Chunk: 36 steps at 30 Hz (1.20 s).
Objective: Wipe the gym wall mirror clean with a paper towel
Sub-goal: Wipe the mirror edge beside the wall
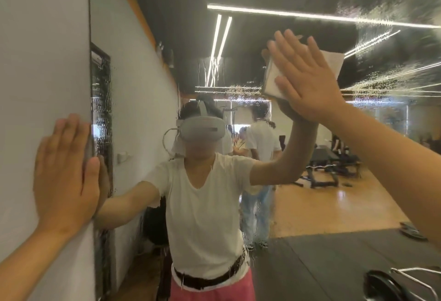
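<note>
The wall mirror [298, 205] fills most of the view and carries wet streaks and droplets, thickest at the upper right and along its left edge. My right hand [307, 74] lies flat with straight fingers high on the glass, pressing a folded white paper towel [334, 61] against it. The towel shows at both sides of the palm. My left hand [65, 176] rests flat on the white wall [43, 62], its thumb at the mirror's left edge.
The white wall ends at a corner where the mirror begins. Reflected in the glass are myself in a white shirt, another person behind, weight benches, a wooden floor and ceiling light strips. A dark object [386, 286] sits at the lower right.
</note>
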{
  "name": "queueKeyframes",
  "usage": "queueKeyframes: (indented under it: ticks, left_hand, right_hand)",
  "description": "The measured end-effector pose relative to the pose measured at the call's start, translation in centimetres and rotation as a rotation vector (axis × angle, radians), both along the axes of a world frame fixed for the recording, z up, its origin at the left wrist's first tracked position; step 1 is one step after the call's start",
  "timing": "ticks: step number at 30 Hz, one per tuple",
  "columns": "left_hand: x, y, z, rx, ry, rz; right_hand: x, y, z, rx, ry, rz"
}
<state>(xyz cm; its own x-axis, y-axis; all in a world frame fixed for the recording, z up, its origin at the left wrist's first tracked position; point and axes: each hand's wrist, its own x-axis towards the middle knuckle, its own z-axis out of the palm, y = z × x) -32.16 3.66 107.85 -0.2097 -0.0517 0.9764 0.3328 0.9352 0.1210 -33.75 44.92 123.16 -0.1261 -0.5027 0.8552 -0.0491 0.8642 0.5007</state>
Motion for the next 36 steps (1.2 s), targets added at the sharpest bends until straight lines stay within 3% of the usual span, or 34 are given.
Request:
queueKeyframes:
  ticks: [5,19,23,28,36]
  left_hand:
    - [-0.4,-0.2,0.0,0.008,0.000,0.007]
    - [1.0,1.0,0.7,0.018,-0.002,0.000]
    - [0.7,0.6,0.6,-0.005,-0.015,0.035]
    - [-0.4,-0.3,0.8,-0.032,-0.036,0.050]
    - [-0.6,-0.4,0.7,-0.038,0.003,0.033]
  right_hand:
    - [0.0,-0.9,-2.2,-0.008,-0.014,0.038]
    - [0.6,-3.9,-16.2,0.287,-0.125,0.144]
    - [0.6,-3.4,-15.8,0.347,-0.132,0.232]
    - [0.4,-3.0,-14.1,0.451,-0.146,0.175]
    - [0.1,-4.5,-2.8,0.344,-0.098,0.053]
